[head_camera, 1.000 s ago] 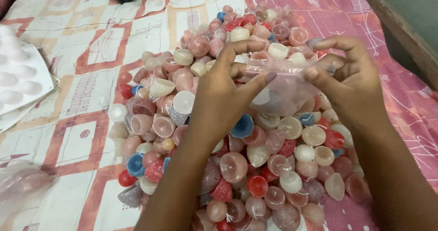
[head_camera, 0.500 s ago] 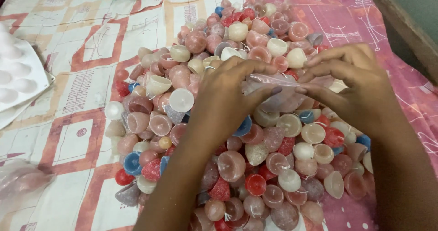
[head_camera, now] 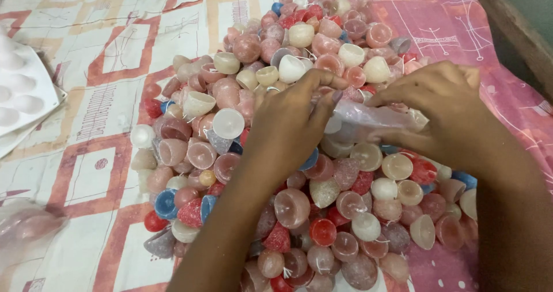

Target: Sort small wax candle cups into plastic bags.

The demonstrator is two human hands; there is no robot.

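Two hands were what we had over the heap, and both were on the same thing. Far out to the left of our left hand lay a white moulded tray (head_camera: 23,96) with round hollows, and nearer our body on that side a clear bag (head_camera: 29,228) of pinkish pieces, blurred. Both sat on the patterned cloth (head_camera: 109,55), well apart from our hands. Under and all around the hands spread the pile of small dome-shaped wax candles (head_camera: 299,171), pink, white, red and a few blue, some showing short wicks. Our left hand (head_camera: 288,127) had its fingers curled, pinching the left end of a small clear plastic bag (head_camera: 368,119). That bag lay between the two hands, just above the pile. Our right hand (head_camera: 443,110) gripped its right end, fingers bent over it. Whether anything was inside the bag we could not tell. Beyond the right hand ran a dark wooden edge (head_camera: 518,32).
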